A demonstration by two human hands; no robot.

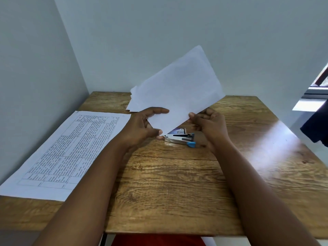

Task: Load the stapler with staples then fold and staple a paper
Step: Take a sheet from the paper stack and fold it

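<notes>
A folded white paper [179, 91] is held up above the wooden table [177, 183], tilted with its far corner raised. My left hand [143, 125] pinches its near left corner between thumb and fingers. My right hand [207, 121] pinches its lower right edge, fingers curled behind the sheet. Under the paper, between my hands, a silver stapler [181, 139] with blue ends lies on the table. A small staple box [178, 130] peeks out just behind it, mostly hidden by the paper.
A printed sheet with a table of text [65, 153] lies at the table's left. More white sheets [133, 105] lie at the back, partly under the held paper. Walls close the left and back sides. A dark cloth [317, 125] hangs at the right edge.
</notes>
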